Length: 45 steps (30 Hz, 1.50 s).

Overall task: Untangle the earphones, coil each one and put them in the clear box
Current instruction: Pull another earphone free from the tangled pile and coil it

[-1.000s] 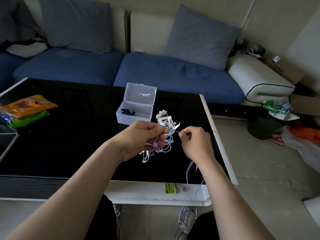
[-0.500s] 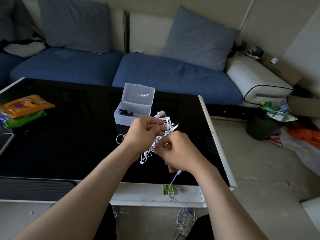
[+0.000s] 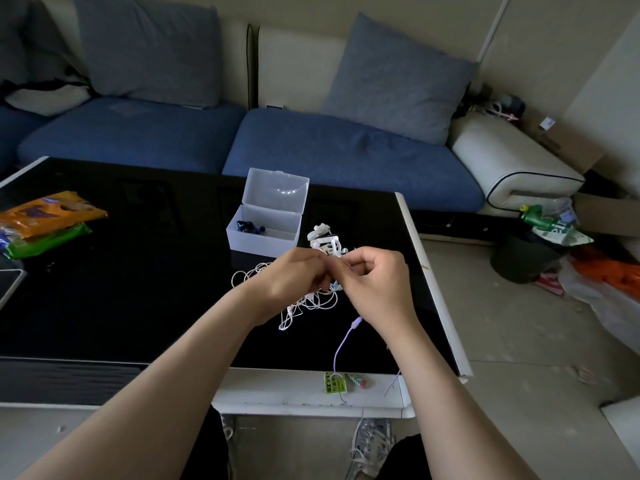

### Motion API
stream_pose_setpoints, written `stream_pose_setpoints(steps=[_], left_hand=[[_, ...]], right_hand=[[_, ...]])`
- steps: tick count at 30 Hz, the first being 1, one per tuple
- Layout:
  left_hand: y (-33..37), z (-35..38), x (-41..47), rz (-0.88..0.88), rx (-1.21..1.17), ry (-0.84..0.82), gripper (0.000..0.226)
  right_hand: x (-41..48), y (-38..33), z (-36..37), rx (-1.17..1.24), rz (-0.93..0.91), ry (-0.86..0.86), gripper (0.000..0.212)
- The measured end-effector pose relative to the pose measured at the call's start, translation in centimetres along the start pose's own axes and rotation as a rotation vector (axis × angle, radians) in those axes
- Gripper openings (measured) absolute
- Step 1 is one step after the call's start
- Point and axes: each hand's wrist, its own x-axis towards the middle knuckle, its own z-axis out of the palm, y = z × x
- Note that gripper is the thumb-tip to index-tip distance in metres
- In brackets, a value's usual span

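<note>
A tangle of white earphone cords [image 3: 311, 303] hangs between my two hands above the black table [image 3: 138, 289]. My left hand [image 3: 294, 275] pinches the knot from the left, and my right hand [image 3: 372, 275] pinches it from the right, fingertips almost touching. White earbuds [image 3: 323, 239] stick up behind the hands. A purple cord [image 3: 343, 344] dangles from under my right hand past the table's front edge. The clear box [image 3: 266, 223] stands open behind the hands, lid up, with a dark blue earphone [image 3: 249, 226] inside.
Orange and green snack packets [image 3: 48, 220] lie at the table's left, with a tablet corner [image 3: 8, 282] beside them. A blue sofa [image 3: 311, 147] with grey cushions runs behind the table. A dark bin [image 3: 523, 258] and litter sit on the floor at the right.
My hands have come together on the tangle and lifted slightly toward the box. The purple cord hangs lower and longer beneath my right hand.
</note>
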Motion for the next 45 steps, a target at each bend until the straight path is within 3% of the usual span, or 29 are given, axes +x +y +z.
stream_pose_setpoints(steps=[4,9,12,14,17,20,22,25,28,33,39,42,45], left_hand=[[0.0,-0.1,-0.1,0.012,-0.025,-0.057,0.032],[-0.2,-0.2,-0.2,0.024,-0.076,-0.115,0.033],[0.1,-0.1,-0.4,0.045,-0.341,-0.168,0.026],[0.5,0.0,-0.5,0.049,-0.513,-0.155,0.023],[0.3,-0.2,-0.1,0.046,-0.558,-0.009,0.019],[-0.4,-0.2,0.4,0.038,-0.415,0.177,0.019],[-0.6,-0.3,0.5,0.057,-0.401,0.280,0.018],[-0.9,-1.4,0.7,0.107,-0.246,0.378,0.018],[-1.4,-2.1,0.6,0.106,0.002,0.325,0.024],[-1.5,-1.9,0.3,0.091,0.125,0.094,0.029],[-0.7,-1.8,-0.3,0.021,-0.141,-0.080,0.036],[-0.2,-1.6,-0.3,-0.034,-0.435,-0.142,0.035],[0.4,-1.3,-0.4,-0.043,-0.537,-0.182,0.038]], right_hand=[[0.5,0.8,0.0,0.007,-0.093,0.100,0.007],[0.9,1.2,-0.3,0.047,-0.140,0.049,0.016],[1.2,1.4,-0.5,0.095,-0.101,0.057,0.006],[1.4,1.8,-0.5,0.001,-0.009,0.064,0.023],[1.3,2.3,-0.3,-0.142,0.164,-0.130,0.040],[0.4,1.8,0.2,-0.108,0.258,-0.382,0.042],[-0.3,0.8,0.4,-0.159,0.235,-0.487,0.041],[-1.4,-0.8,1.1,-0.329,0.045,-0.582,0.042],[-2.2,-1.8,1.6,-0.340,-0.118,-0.521,0.040],[-1.4,-1.1,0.8,-0.265,-0.296,-0.223,0.035],[0.4,0.9,-0.8,-0.188,-0.263,0.084,0.014],[1.1,1.4,-1.1,-0.106,-0.135,0.073,0.017],[1.2,1.9,-0.5,-0.156,0.036,-0.063,0.023]])
